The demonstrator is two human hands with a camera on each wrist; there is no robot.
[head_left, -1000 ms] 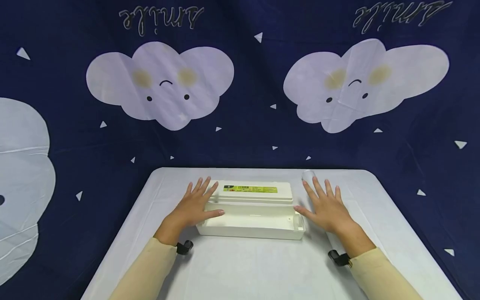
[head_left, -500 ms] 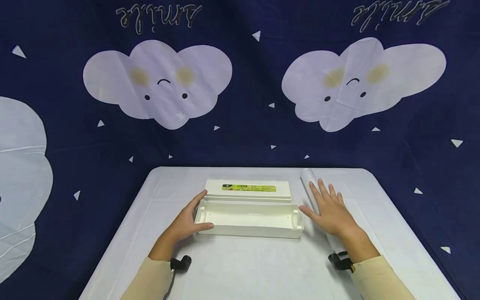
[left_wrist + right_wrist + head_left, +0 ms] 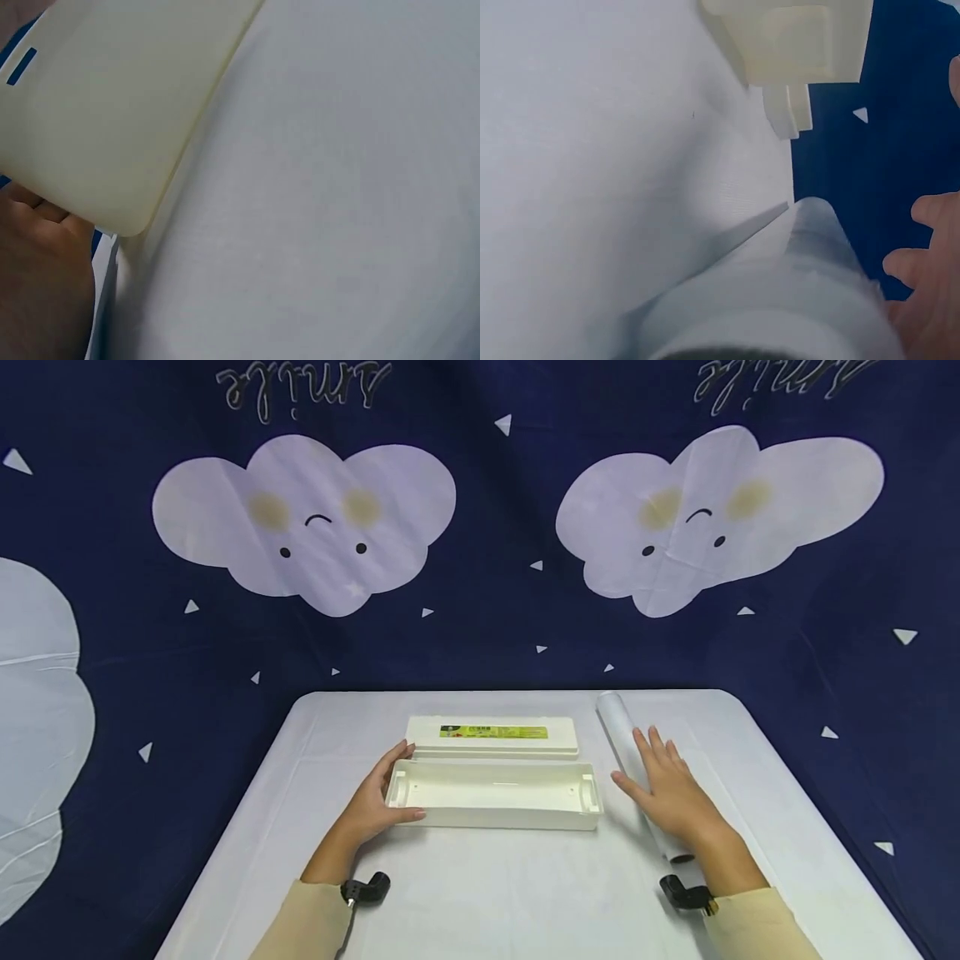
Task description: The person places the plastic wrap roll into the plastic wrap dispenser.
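Note:
A long cream plastic box [image 3: 487,818] stands lidless on the table, its inside showing in the head view. My left hand [image 3: 375,802] grips its left end, thumb on the front wall and fingers round the back. In the left wrist view the wall of the box [image 3: 127,105] fills the upper left, and part of the hand [image 3: 45,277] shows below. My right hand [image 3: 678,802], fingers spread, is over a long white roll [image 3: 618,727]. The roll [image 3: 772,307] has a hollow near end, and the fingers [image 3: 911,266] are beside it in the right wrist view.
A cream lid [image 3: 495,745] with a yellow-green label lies just behind the box. White cloth covers the table [image 3: 517,902]. At the table's far edge hangs a dark blue curtain [image 3: 495,527] with cloud prints.
My left hand has moved from above the box and lid to the box's left end and taken hold of it. My right hand has shifted slightly right and nearer, uncovering more of the roll.

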